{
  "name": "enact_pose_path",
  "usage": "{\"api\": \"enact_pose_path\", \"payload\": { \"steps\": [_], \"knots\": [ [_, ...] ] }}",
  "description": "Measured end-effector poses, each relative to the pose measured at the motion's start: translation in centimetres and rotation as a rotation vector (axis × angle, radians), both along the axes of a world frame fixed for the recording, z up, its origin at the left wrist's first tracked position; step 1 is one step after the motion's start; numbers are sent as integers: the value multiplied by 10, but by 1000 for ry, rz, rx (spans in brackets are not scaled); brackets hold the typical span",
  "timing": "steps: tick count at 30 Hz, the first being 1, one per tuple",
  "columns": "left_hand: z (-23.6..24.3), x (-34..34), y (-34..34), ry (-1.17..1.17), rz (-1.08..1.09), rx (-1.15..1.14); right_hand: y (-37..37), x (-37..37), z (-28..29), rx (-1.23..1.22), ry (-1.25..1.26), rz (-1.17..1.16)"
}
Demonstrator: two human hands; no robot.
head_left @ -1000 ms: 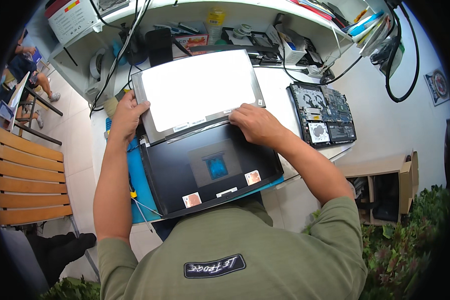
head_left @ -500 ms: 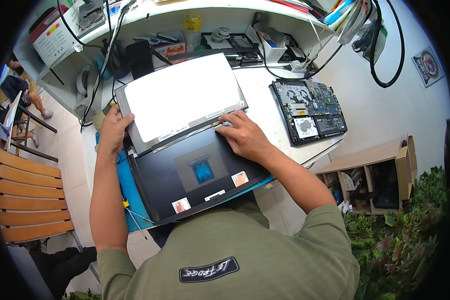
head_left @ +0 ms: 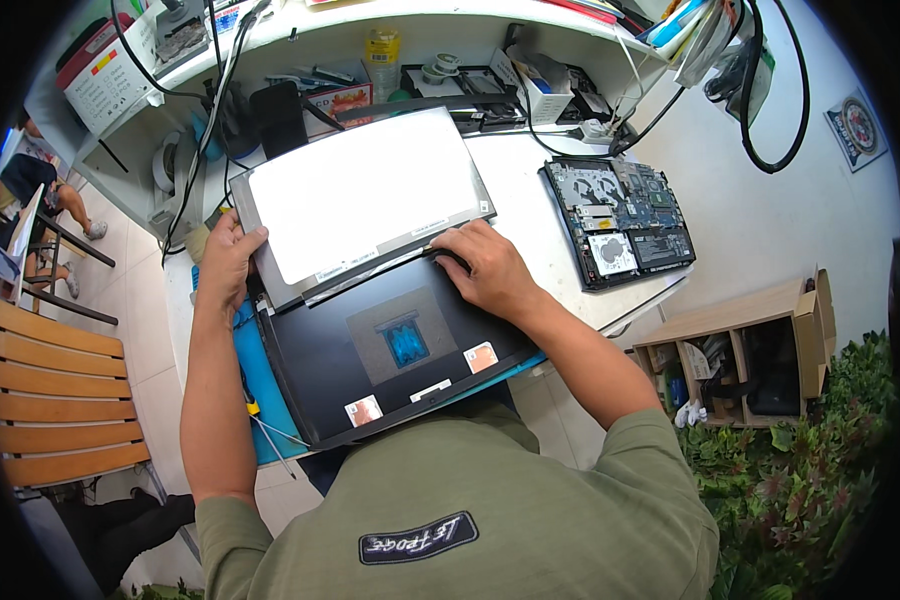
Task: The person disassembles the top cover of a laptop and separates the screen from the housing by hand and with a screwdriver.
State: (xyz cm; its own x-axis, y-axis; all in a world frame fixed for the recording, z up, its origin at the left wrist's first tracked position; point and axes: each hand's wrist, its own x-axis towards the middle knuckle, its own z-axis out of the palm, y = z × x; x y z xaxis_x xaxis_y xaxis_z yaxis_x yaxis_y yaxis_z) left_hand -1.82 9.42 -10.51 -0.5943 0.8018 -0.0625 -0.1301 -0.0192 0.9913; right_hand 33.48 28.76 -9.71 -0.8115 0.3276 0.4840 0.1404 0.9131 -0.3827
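while the left hand (head_left: 232,258) is clamped on the left edge of a flat, white-backed screen panel with a grey metal rim (head_left: 360,195), thumb on top, its other fingers are mostly hidden. the right hand (head_left: 483,268) is well apart from it, with bent fingers at the panel's lower right edge; thumb and forefinger lie close together, but whether they pinch anything i cannot tell.

the panel lies over the white desk (head_left: 515,175), its near edge along the far side of a matte black, rectangular laptop lid shell (head_left: 310,350); how far the shell runs beneath it is covered. labels on the panel are too small to make out, and the right forearm hides part of the shell's right side. a bright blue mat (head_left: 255,375) shows only as strips past the shell. beside the left forearm, a thin metal tool with a yellow part (head_left: 253,408) is hard to make out at its upper end.

further right, a black laptop base with bare circuitry (head_left: 620,225) sits fully in view. at far left, an orange slatted wooden chair (head_left: 65,390) is cut by the dark rim, and seated people show mainly as bare legs (head_left: 70,205).
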Motion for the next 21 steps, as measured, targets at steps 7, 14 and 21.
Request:
{"api": "enact_pose_path", "payload": {
  "steps": [7,14,21],
  "knots": [
    [-1,-1,1,-42,4,38,1,-1,4,-27,28,-83],
    [-9,-9,4,-22,-5,36,-8,-4,9,19,45,-199],
    [-4,-5,-1,-44,27,74,5,-14,13,18,-62,-31]
  ]
}}
